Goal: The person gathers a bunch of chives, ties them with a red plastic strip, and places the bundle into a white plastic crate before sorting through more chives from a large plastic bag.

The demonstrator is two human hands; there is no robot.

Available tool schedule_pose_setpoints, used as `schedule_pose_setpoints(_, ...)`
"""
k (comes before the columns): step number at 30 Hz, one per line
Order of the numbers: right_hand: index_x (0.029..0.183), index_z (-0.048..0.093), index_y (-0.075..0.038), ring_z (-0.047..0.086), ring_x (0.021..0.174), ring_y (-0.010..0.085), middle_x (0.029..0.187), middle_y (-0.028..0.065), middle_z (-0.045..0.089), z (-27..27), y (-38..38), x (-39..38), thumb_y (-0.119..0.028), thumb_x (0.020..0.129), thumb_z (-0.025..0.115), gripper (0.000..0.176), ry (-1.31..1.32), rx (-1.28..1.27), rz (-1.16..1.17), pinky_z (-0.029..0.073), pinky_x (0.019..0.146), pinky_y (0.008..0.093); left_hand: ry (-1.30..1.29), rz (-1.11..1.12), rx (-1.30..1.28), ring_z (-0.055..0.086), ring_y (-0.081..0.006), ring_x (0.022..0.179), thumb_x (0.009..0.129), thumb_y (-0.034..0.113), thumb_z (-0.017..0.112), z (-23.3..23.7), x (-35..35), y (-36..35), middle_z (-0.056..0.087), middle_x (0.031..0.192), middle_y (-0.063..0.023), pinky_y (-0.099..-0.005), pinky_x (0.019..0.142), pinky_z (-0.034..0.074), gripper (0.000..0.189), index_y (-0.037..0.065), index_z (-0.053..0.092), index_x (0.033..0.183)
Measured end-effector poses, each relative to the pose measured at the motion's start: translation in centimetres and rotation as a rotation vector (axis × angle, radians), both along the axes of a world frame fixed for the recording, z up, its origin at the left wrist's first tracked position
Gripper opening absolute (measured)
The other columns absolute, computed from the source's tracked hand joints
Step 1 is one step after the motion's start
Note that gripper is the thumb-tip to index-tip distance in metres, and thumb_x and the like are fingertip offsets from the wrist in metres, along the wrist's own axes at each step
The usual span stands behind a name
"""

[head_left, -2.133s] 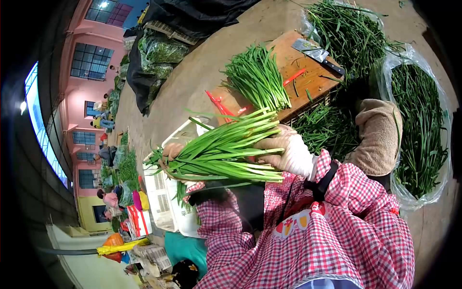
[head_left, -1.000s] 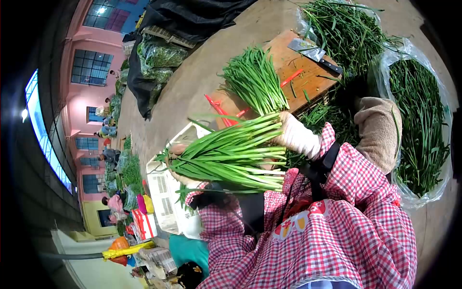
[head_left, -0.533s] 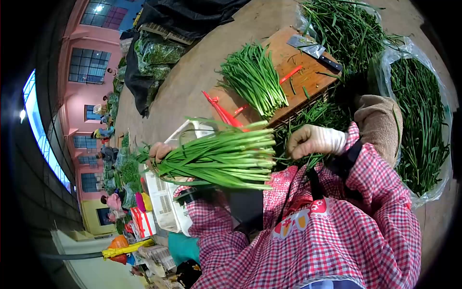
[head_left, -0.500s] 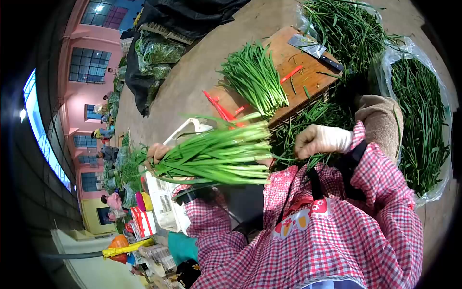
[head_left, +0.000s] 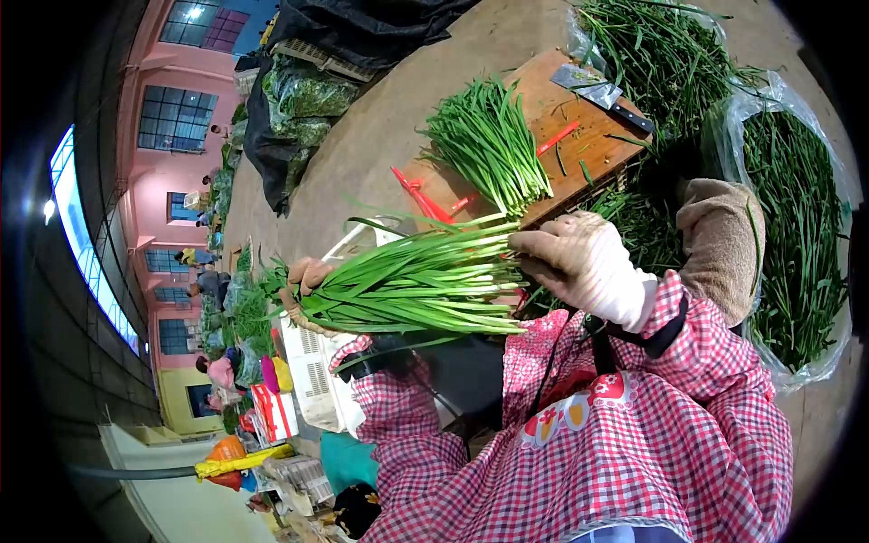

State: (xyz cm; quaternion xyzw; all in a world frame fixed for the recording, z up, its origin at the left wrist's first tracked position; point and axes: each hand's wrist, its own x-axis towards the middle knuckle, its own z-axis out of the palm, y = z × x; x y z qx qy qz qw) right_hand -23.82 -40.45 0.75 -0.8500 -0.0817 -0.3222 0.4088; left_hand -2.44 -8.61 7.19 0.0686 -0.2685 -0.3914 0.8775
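Observation:
My left hand [head_left: 310, 282] is closed around the leafy end of a bunch of long green stalks [head_left: 407, 285], held sideways with its pale ends to the right. At those pale ends is my right hand [head_left: 572, 258], in a light covering, its fingers pinched on stalks at the upper edge. Above the held bunch, another green bunch [head_left: 484, 136] lies on a wooden board [head_left: 588, 149]. Red strips [head_left: 421, 197] extend from under that bunch. A cleaver [head_left: 597, 90] with a black handle rests on the same board.
Loose greens [head_left: 647, 59] and an open plastic bag of greens [head_left: 792, 235] are on the right. Below my left hand stands a white plastic crate [head_left: 317, 380]. Dark sheeting [head_left: 362, 36] partly covers bagged greens [head_left: 303, 95] at the top. Several people sit or bend at far left.
My right hand has moved up and left to the pale ends of the held bunch. My left hand still grips the leafy end. The whole view has shifted slightly.

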Motion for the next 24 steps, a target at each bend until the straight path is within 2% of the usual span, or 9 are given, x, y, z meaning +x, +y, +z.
schedule_pose_setpoints(2, 0.102, 0.063, -0.012, 0.062, 0.07, 0.0332, 0.071, 0.0085, 0.061, 0.3, 0.4, 0.8, -0.022, 0.076, 0.07, 0.029, 0.016, -0.117, -0.051, 0.048, 0.063, 0.0433, 0.153, -0.066, -0.089, 0.042, -0.0092, 0.079, 0.089, 0.032, 0.061, -0.9, 0.6, 0.9, 0.043, 0.076, 0.008, -0.0341, 0.085, 0.037, 0.019, 0.022, 0.045, 0.087)
schedule_pose_setpoints(3, 0.105, 0.063, -0.013, 0.061, 0.072, 0.0282, 0.074, 0.0064, 0.061, -0.2, 0.8, 1.2, -0.023, 0.077, 0.073, 0.032, 0.02, -0.173, -0.058, 0.047, 0.065, 0.0413, 0.098, -0.102, 0.037, 0.043, -0.008, 0.079, 0.085, 0.032, 0.065, 0.8, -1.2, -1.3, 0.043, 0.076, 0.0088, -0.0314, 0.082, 0.037, 0.021, 0.022, 0.047, 0.087)
schedule_pose_setpoints(6, 0.097, 0.063, -0.014, 0.06, 0.07, 0.0275, 0.07, 0.0046, 0.058, -0.8, 1.8, 2.3, -0.029, 0.074, 0.07, 0.029, -0.042, -0.329, -0.08, 0.047, 0.064, 0.0414, 0.162, 0.121, 0.169, 0.045, -0.0083, 0.08, 0.082, 0.03, 0.068, 1.5, -2.9, -2.3, 0.044, 0.075, 0.0093, -0.0317, 0.081, 0.039, 0.022, 0.022, 0.048, 0.086)
schedule_pose_setpoints(10, 0.092, 0.063, -0.014, 0.06, 0.07, 0.0275, 0.069, 0.0046, 0.056, -1.4, 1.9, 3.0, -0.032, 0.073, 0.069, 0.027, -0.036, -0.383, -0.051, 0.047, 0.063, 0.0412, 0.307, 0.189, 0.061, 0.048, -0.0094, 0.081, 0.083, 0.029, 0.068, 1.6, -4.5, -4.3, 0.046, 0.076, 0.01, -0.0344, 0.082, 0.04, 0.019, 0.021, 0.052, 0.089)
schedule_pose_setpoints(14, 0.085, 0.064, -0.01, 0.063, 0.071, 0.0317, 0.076, 0.0079, 0.065, -1.3, 2.0, 2.7, -0.019, 0.079, 0.07, 0.013, 0.151, 0.097, 0.161, 0.05, 0.063, 0.0381, 0.294, 0.288, 0.039, 0.048, -0.0097, 0.081, 0.085, 0.028, 0.068, 0.9, -4.6, -4.7, 0.049, 0.081, 0.0107, -0.0329, 0.079, 0.041, 0.018, 0.02, 0.053, 0.091)
schedule_pose_setpoints(15, 0.084, 0.064, -0.006, 0.063, 0.068, 0.0237, 0.078, 0.0056, 0.067, -0.2, 1.9, 1.9, -0.012, 0.083, 0.067, 0.007, 0.451, 0.364, 0.263, 0.05, 0.062, 0.0308, 0.277, 0.294, 0.08, 0.048, -0.0098, 0.08, 0.085, 0.028, 0.067, 0.5, -4.2, -4.2, 0.049, 0.083, 0.0112, -0.0331, 0.078, 0.042, 0.018, 0.02, 0.052, 0.091)
schedule_pose_setpoints(18, 0.086, 0.064, -0.005, 0.059, 0.062, 0.0095, 0.072, -0.0005, 0.062, -1.3, 1.7, 1.4, -0.016, 0.089, 0.062, 0.011, 0.573, 0.954, 0.635, 0.05, 0.06, 0.0262, 0.222, 0.386, 0.128, 0.047, -0.0088, 0.077, 0.083, 0.027, 0.068, -0.4, -3.6, -3.8, 0.048, 0.08, 0.0112, -0.0311, 0.075, 0.041, 0.019, 0.02, 0.052, 0.088)
schedule_pose_setpoints(19, 0.086, 0.063, -0.003, 0.053, 0.066, 0.0053, 0.073, -0.0028, 0.059, -1.3, 1.1, 1.0, -0.015, 0.089, 0.064, 0.012, 0.536, 0.995, 0.721, 0.047, 0.061, 0.0239, 0.289, 0.418, 0.152, 0.046, -0.0071, 0.073, 0.081, 0.027, 0.07, -0.6, -3.5, -3.6, 0.046, 0.077, 0.0115, -0.029, 0.072, 0.04, 0.02, 0.021, 0.051, 0.085)
schedule_pose_setpoints(24, 0.087, 0.064, -0.002, 0.05, 0.059, 0.0065, 0.07, -0.0008, 0.059, -1.4, -1.8, -1.1, -0.013, 0.087, 0.066, 0.012, 0.679, 1.087, 0.887, 0.04, 0.054, 0.0228, 0.23, 0.364, 0.14, 0.042, -0.0046, 0.069, 0.079, 0.026, 0.071, -1.4, -3.0, -3.0, 0.045, 0.074, 0.0126, -0.0265, 0.066, 0.037, 0.021, 0.023, 0.051, 0.082)
